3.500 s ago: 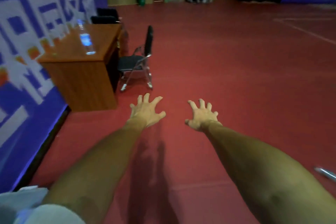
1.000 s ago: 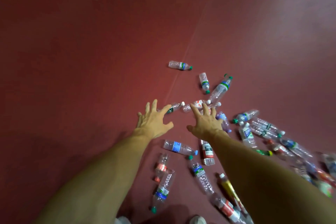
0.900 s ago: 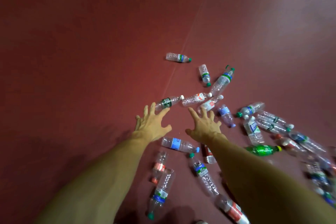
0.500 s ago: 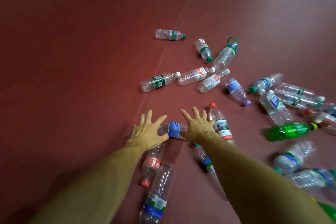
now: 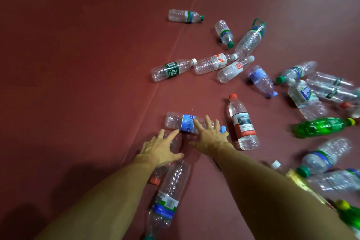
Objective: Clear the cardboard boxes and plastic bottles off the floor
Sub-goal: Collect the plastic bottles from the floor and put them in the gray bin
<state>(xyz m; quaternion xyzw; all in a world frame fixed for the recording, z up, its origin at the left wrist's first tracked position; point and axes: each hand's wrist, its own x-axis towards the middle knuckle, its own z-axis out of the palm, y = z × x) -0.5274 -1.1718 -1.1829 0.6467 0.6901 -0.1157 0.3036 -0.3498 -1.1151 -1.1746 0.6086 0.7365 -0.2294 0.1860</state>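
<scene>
Several empty plastic bottles lie scattered on the dark red floor. My right hand reaches with spread fingers over a clear bottle with a light blue label; whether it touches the bottle I cannot tell. My left hand, fingers spread and holding nothing, hovers over a red-capped bottle that it mostly hides. A clear bottle with a blue and green label lies under my left forearm. Right of my right hand lies an upright-pointing bottle with a red cap and red label. No cardboard box is in view.
A green bottle lies at the right, with more clear bottles around it. A dark-green-labelled bottle and two white-capped ones lie further ahead. A floor seam runs diagonally; left of it is bare floor.
The view turned from a desk and chair down to the bottle pile and closed in. Both hands came down lower toward the blue-labelled bottle, still spread and holding nothing.
</scene>
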